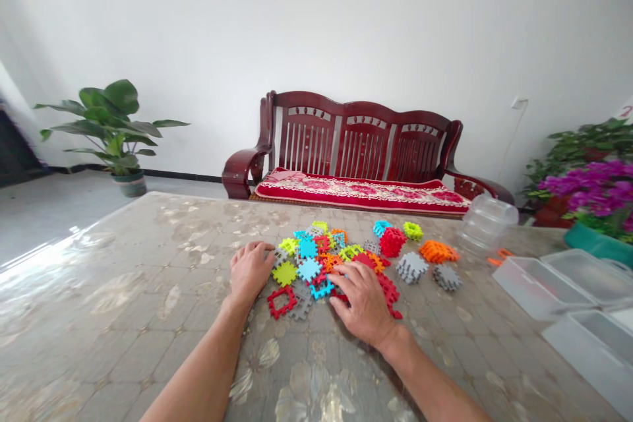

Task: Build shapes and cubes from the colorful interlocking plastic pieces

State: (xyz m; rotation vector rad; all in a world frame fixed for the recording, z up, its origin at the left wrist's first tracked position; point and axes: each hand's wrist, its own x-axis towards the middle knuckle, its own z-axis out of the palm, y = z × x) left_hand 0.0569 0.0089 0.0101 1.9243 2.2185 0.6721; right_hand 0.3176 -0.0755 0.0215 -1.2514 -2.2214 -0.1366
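A loose heap of notched plastic puzzle tiles in red, blue, grey, lime and orange lies in front of me. My left hand [251, 270] rests at the heap's left edge, fingers out, beside a lime tile [285, 273]. Below it lies a red square frame tile [281, 303]. My right hand [364, 303] is spread over the heap's near right side, its fingertips by a blue frame tile [322, 289] and red tiles [389, 290] partly under the palm. A light blue tile [309, 269] sits between the hands. Neither hand visibly lifts a tile.
Right of the heap stand stacks: red tiles [392, 242], grey tiles [412, 267], orange tiles [439, 251] and lime tiles [413, 231]. Farther right are a clear round container [488, 224] and open plastic boxes [539, 287]. A wooden bench [363, 145] stands behind the table [123, 297].
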